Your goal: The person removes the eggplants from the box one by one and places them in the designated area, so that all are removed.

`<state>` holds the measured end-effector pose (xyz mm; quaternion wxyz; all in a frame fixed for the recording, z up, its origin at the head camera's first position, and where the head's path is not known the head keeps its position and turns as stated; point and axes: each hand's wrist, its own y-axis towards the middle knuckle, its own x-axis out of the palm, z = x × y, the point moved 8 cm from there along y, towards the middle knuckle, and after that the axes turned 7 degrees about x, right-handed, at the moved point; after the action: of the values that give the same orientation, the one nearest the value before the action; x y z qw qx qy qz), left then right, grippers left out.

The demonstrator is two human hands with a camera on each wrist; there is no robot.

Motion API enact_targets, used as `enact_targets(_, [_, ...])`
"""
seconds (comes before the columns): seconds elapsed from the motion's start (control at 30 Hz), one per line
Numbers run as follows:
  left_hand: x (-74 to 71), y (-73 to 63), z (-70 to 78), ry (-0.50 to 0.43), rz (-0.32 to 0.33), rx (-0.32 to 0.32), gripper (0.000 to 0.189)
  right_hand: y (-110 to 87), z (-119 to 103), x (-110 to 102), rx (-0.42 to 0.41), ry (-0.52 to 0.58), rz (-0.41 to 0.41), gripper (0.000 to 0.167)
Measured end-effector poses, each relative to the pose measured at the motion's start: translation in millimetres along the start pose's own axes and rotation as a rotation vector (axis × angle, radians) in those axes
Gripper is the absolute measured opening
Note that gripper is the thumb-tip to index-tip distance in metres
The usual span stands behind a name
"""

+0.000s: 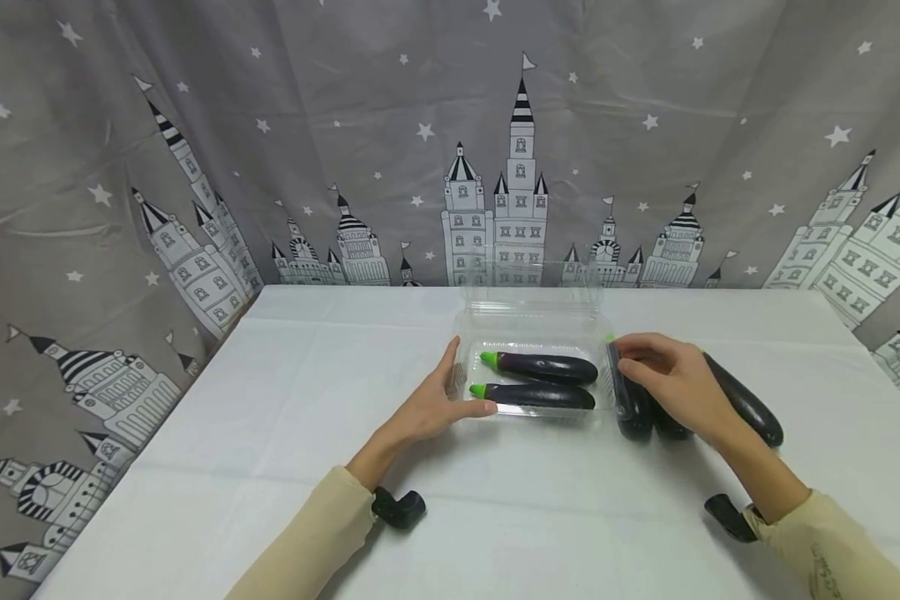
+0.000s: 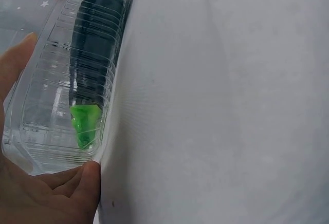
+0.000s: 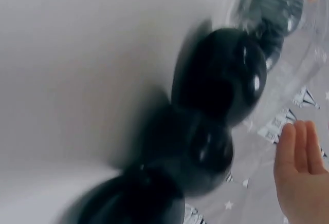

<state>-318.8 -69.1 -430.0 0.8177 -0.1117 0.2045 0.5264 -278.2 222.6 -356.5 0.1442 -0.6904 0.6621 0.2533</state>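
Two dark eggplants (image 1: 543, 367) with bright green stems lie side by side in an open clear plastic container (image 1: 607, 387). My left hand (image 1: 438, 404) spans its near left corner, the thumb along the front rim and the fingers against the left end. To the right of the container are three more eggplants (image 1: 750, 408) on the table. Over the stem ends of the two nearer the container is my right hand (image 1: 678, 379), its thumb and fingers apart. In the right wrist view its fingers (image 3: 300, 144) look nearly straight; whether they touch an eggplant is unclear.
The container's lid (image 1: 532, 292) stands raised at the back. A white cloth (image 1: 285, 400) covers the table. Behind it hangs a grey curtain (image 1: 390, 108) printed with castles and stars. Dark bands with short stubs (image 1: 399, 508) sit at both wrists.
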Motion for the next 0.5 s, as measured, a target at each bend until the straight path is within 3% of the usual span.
enact_targets(0.17, [1.4,-2.1,0.6,0.000,-0.007,-0.005,0.120,2.8,-7,7,-0.038,0.034,0.052,0.028])
enact_targets(0.5, [-0.3,-0.3,-0.6,0.003,0.005,-0.005,0.121,19.9,-16,40,-0.041,0.015,-0.083,0.037])
